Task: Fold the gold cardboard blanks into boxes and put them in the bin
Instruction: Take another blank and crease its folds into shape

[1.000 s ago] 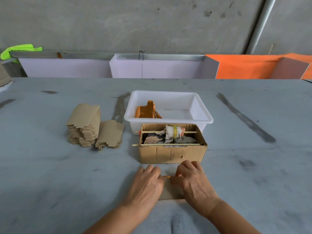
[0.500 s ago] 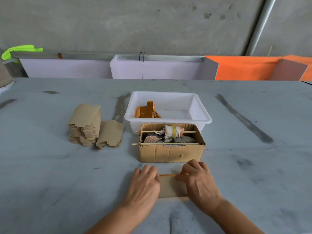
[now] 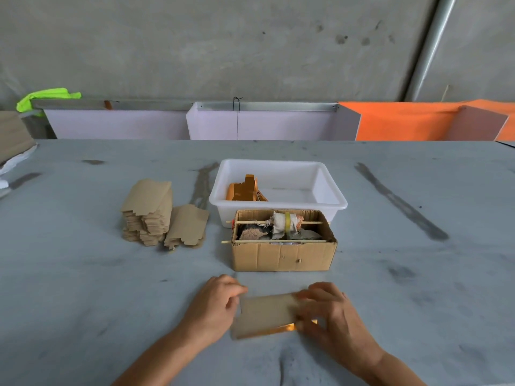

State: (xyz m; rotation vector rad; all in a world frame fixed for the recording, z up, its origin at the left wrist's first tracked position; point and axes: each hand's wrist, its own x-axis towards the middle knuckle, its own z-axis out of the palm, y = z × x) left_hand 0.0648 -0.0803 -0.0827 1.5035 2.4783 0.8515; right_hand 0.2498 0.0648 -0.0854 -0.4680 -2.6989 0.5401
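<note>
You face a packing workshop: a bare concrete wall (image 3: 223,45), a scuffed grey bench (image 3: 83,288), a stack of flat cardboard blanks (image 3: 147,210), a white plastic bin (image 3: 328,190) and a cardboard scrap box (image 3: 281,254) mark manual assembly work.

A flat cardboard blank (image 3: 266,313), brown side up with a gold edge showing, lies just in front of the brown carton (image 3: 282,256); a stack of blanks (image 3: 147,211) sits left of it, the white bin (image 3: 278,181), holding gold folded boxes (image 3: 243,188), right behind it
</note>
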